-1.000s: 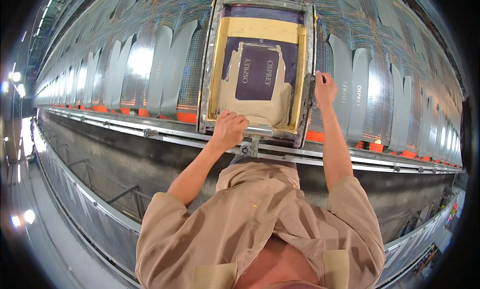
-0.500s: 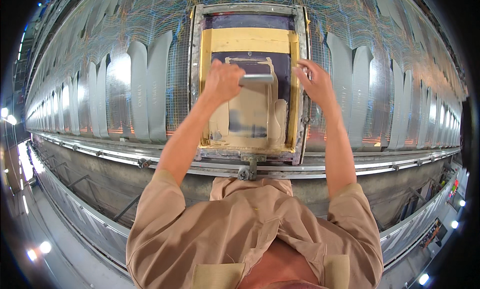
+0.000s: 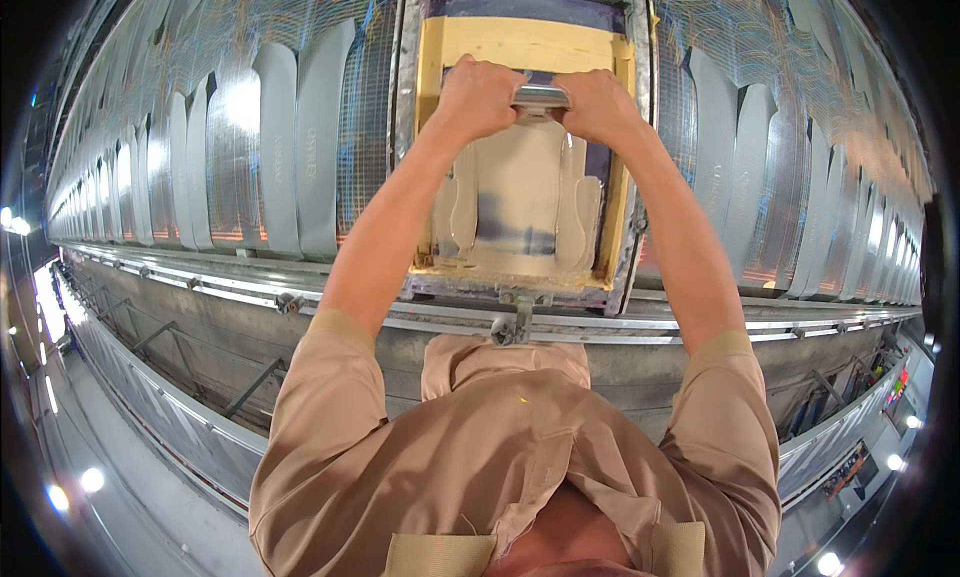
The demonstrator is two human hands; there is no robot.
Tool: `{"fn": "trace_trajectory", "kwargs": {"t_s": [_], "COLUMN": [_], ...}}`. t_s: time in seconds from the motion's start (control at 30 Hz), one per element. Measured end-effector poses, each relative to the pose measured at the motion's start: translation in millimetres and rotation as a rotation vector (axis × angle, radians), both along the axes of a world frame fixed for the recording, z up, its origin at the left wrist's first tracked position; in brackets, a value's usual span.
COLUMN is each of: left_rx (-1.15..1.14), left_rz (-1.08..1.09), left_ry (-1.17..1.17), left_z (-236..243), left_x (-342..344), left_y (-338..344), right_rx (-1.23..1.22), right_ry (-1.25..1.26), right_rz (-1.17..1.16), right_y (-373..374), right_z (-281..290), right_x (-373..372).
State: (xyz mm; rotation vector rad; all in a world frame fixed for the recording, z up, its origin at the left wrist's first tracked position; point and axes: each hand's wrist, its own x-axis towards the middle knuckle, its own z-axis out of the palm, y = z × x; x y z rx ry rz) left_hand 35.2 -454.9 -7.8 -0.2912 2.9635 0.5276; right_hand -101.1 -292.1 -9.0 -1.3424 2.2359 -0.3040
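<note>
Both my hands grip a squeegee [image 3: 541, 98] with a grey metal handle, near the far end of a screen printing frame [image 3: 643, 177]. My left hand [image 3: 480, 99] is wrapped round its left end, my right hand [image 3: 598, 107] round its right end. Between the hands the middle of the handle shows; the blade below it is mostly hidden. Beige ink [image 3: 520, 172] covers much of the dark mesh nearer to me, with thick ridges along both sides. A dark patch shows through the ink. Yellow tape lines the inside of the frame.
Grey cut fabric pieces [image 3: 322, 147] lie in rows on the long shiny table, left and right of the frame. A metal rail [image 3: 420, 313] runs along the table's near edge, where a clamp [image 3: 512, 324] joins the frame. Below it is a trough with metal struts.
My right hand has come in from the frame's right side and taken hold of the squeegee beside my left hand. The squeegee has moved toward the frame's far end.
</note>
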Motion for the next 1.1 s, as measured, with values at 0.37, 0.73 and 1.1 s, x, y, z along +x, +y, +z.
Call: {"fn": "trace_trajectory", "kwargs": {"t_s": [0.37, 0.73, 1.1], "left_rx": [0.071, 0.012, -0.016], "left_rz": [-0.007, -0.041, -0.016], "left_ry": [0.221, 0.070, 0.084], "left_z": [-1, 4, -8], "left_x": [162, -13, -25], "left_y": [115, -14, -20], "right_rx": [-0.325, -0.038, 0.064], "right_ry": [0.041, 0.063, -0.030], "right_rz": [0.043, 0.039, -0.023], "right_y": [120, -7, -22], "right_z": [11, 13, 9], "right_x": [153, -13, -25]}}
